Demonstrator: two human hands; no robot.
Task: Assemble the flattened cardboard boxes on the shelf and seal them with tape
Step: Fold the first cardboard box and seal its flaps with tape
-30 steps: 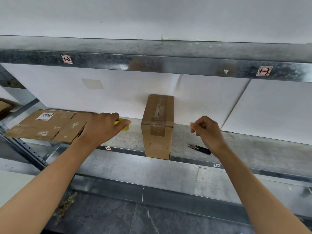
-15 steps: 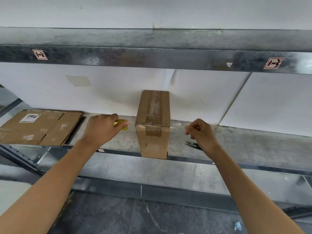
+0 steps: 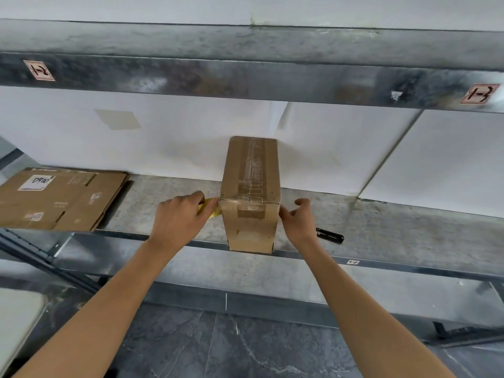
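Both my hands closed in on the box since half a second ago; left hand clamps yellow tape roll against its left edge; box stands between, long axis running back along shelf; right hand fingers apart, touching right edge; both equally near.

Left hand holds yellow tape roll against upright box; right hand touches it.

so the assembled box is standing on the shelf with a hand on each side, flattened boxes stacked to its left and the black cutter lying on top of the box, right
Not quite. The head view shows the black cutter lying on the shelf to the right of the assembled box, not on top of it. The rest holds: left hand and right hand flank the box, flattened boxes to its left.
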